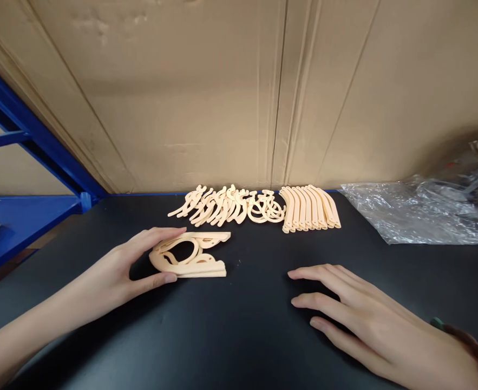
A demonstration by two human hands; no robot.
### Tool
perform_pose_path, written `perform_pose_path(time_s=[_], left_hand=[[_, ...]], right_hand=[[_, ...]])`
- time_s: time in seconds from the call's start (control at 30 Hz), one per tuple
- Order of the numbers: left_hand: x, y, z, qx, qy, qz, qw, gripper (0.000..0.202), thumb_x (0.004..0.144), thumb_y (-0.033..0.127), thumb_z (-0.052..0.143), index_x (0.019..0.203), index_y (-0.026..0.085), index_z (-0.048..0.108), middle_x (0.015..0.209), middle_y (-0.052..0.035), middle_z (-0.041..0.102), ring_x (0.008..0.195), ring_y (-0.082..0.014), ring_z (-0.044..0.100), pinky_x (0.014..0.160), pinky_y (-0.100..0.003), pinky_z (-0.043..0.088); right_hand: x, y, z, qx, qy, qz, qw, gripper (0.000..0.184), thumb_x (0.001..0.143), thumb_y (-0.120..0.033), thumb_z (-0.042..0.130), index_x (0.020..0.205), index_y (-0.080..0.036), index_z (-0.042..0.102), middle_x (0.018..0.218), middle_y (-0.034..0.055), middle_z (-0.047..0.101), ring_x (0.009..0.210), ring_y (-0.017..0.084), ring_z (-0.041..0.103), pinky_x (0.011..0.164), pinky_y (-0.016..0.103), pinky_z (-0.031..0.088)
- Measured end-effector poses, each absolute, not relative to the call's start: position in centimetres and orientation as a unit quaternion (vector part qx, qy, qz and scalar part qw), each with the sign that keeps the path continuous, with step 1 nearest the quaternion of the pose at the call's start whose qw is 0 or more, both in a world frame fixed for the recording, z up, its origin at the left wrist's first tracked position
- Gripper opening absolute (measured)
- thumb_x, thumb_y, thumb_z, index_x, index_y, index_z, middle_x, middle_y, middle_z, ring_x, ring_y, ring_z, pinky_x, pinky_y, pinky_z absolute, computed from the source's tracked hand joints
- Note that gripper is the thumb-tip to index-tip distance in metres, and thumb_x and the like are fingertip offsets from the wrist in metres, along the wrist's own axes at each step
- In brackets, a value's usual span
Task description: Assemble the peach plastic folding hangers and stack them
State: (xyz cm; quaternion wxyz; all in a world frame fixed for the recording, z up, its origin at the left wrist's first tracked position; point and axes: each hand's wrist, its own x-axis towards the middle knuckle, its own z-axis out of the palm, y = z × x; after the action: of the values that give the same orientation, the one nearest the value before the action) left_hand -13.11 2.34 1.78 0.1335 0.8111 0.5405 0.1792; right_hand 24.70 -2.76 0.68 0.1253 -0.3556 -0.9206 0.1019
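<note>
My left hand grips a beige plastic folding hanger at its rounded end, thumb on the near side and a finger on the far side. The hanger lies folded on the black table top, its two arms pointing right; it looks thick, and I cannot tell whether more than one is stacked there. My right hand hovers low over the table to the right, fingers spread with nothing in them. Beyond both hands lie loose beige parts: curved hook pieces, ring-shaped pieces and a neat row of long curved arms.
A crumpled clear plastic bag lies at the back right. Brown cardboard stands as a wall behind the black table. A blue metal frame rises at the left edge.
</note>
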Motion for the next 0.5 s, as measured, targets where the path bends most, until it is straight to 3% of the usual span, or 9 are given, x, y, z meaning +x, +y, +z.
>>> perform_pose_path(time_s=[0.3,0.4,0.5], left_hand=[[-10.9,0.9,3.3,0.807,0.516,0.265,0.107,0.052,0.075,0.047,0.069,0.121,0.03,0.055,0.125,-0.0036,0.058,0.114,-0.0294,0.055,0.103,-0.042,0.042],[-8.8,-0.5,3.8,0.812,0.498,0.29,0.091,0.037,0.078,0.041,0.066,0.113,0.031,0.059,0.124,-0.0029,0.054,0.118,-0.03,0.05,0.104,-0.043,0.041],[-5.8,-2.4,3.6,0.8,0.489,0.324,0.13,0.033,0.077,0.041,0.069,0.107,0.032,0.059,0.126,-0.0042,0.05,0.121,-0.0308,0.047,0.096,-0.04,0.048]], right_hand=[[24.6,-2.8,0.8,-0.362,-0.915,0.122,0.128,0.027,0.093,-0.02,0.046,0.114,-0.028,0.061,0.132,0.0076,0.055,0.12,0.024,0.054,0.094,0.039,0.051],[24.4,-3.0,1.0,-0.397,-0.883,0.204,0.147,0.028,0.094,-0.027,0.048,0.121,-0.031,0.057,0.135,0.0051,0.052,0.124,0.022,0.05,0.101,0.041,0.045],[23.7,-3.3,1.2,-0.454,-0.783,0.368,0.214,0.04,0.091,-0.041,0.055,0.13,-0.034,0.048,0.131,0.0036,0.054,0.12,0.02,0.052,0.101,0.039,0.043]])
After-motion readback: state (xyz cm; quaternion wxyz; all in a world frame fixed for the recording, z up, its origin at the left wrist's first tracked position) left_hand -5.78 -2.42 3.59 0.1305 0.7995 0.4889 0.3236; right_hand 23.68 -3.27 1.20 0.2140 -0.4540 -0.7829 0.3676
